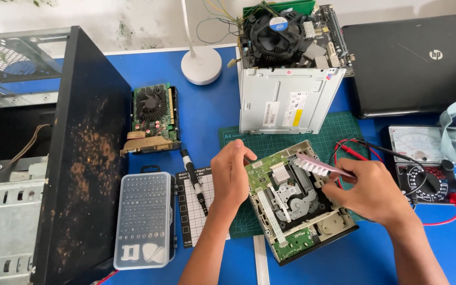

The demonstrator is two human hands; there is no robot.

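Observation:
An opened optical drive [291, 211] with a green circuit board and bare mechanism lies on a green cutting mat [339, 132]. My left hand [230, 174] grips the drive's left edge and steadies it. My right hand [368, 190] holds a pink-handled brush [315, 164] with white bristles, which hover over the drive's upper part near the circuit board.
A black rusty computer case [80, 158] stands at the left. Beside it lie a clear bit-set box [144, 219], a screwdriver [193, 179] on a gridded mat, and a graphics card [151, 119]. Behind are a silver drive cover [286, 103], a motherboard with a fan [281, 34], a laptop [418, 58] and a multimeter [423, 163].

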